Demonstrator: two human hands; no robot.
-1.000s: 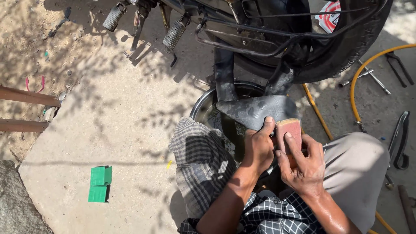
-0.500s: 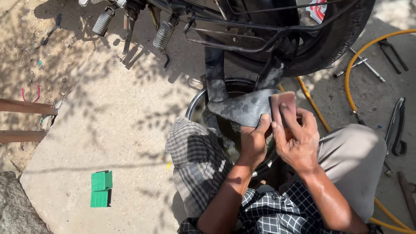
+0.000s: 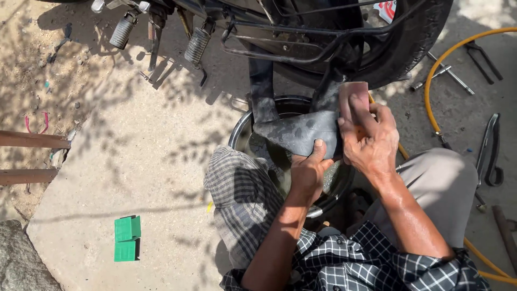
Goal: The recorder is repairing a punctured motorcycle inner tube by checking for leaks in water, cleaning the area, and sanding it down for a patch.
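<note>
here the black inner tube [image 3: 299, 134] lies draped over a metal basin [image 3: 242, 134], below the tyre [image 3: 409, 48]. the left hand [image 3: 308, 171] grips its lower edge, while the right hand [image 3: 369, 141] presses a reddish sanding block [image 3: 353, 92] on it.

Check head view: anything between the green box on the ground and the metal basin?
Mostly bare concrete, then the person's checked-cloth knee just before the basin. Nothing else lies past the green box; head view only.
</note>
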